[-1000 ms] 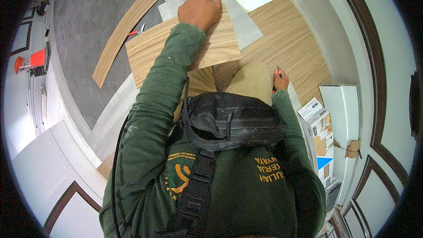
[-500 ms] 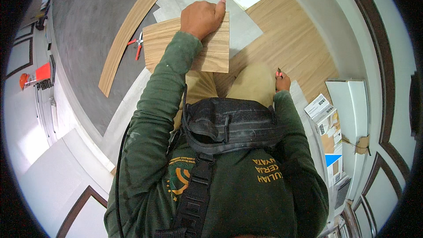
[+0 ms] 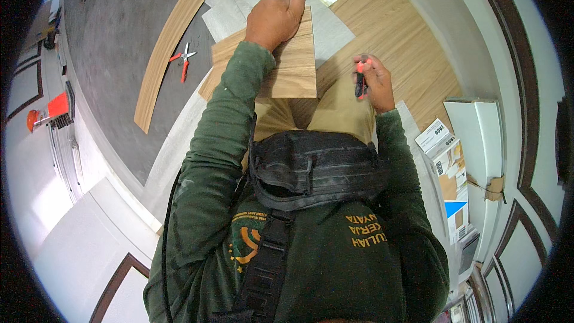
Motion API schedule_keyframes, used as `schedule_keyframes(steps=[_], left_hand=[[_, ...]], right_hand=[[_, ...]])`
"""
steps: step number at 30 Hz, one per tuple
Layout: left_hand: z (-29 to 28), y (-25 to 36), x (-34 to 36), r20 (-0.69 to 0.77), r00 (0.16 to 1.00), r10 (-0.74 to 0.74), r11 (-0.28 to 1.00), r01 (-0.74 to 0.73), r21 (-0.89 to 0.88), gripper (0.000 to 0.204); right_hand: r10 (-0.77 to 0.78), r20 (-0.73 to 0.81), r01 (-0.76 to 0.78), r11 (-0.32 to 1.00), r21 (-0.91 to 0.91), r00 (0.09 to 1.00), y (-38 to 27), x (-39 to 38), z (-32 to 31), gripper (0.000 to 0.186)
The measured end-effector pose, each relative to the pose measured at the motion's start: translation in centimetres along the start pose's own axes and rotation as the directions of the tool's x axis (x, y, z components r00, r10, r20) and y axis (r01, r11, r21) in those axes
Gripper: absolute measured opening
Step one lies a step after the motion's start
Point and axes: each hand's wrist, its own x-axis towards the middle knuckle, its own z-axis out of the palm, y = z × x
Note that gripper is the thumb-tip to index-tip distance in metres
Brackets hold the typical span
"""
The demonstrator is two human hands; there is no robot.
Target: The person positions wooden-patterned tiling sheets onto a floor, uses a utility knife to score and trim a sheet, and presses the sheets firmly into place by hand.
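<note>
My left hand grips the top of a cut wood-look plank piece held just beyond my knees, thumb along its upper right. My right hand is closed on a red-and-black cutter, slightly blurred, over my right thigh to the right of the piece. Snips with red handles lie open on dark grey flooring, beside a long narrow wood-look plank.
Wood-look flooring and pale grey underlay lie ahead. Open cartons and a long white box line the right wall. A red-and-black tool sits at the far left. A black bag hangs at my front.
My right hand has risen and moved inward with the cutter, from beside my thigh to near the plank piece. My left hand and the piece have shifted slightly.
</note>
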Motion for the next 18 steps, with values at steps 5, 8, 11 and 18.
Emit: schedule_keyframes(steps=[5,8,11,18], left_hand=[[-1.2,-0.5,-1.1,-0.085,0.996,0.042,0.954,-0.065,-0.293,0.045],[-2.1,-0.8,-2.0,-0.067,0.997,-0.031,0.921,0.002,-0.39,0.041],[-2.6,-1.5,-2.6,-0.007,0.994,-0.107,0.891,0.093,-0.445,0.04],[-2.8,-2.5,-3.7,-0.115,0.991,-0.065,0.876,0.002,-0.482,0.039]], right_hand=[[-0.126,0.305,0.139,0.99,-0.02,0.944,-6.8,-0.8,5.5,0.022],[-0.149,0.393,0.185,0.981,-0.055,0.907,-7.2,-1.1,7.3,0.029],[-0.151,0.413,0.197,0.978,-0.071,0.898,-7.8,-1.7,9.1,0.03],[-0.173,0.458,0.256,0.959,-0.126,0.872,-8.7,-2.1,11.0,0.025]])
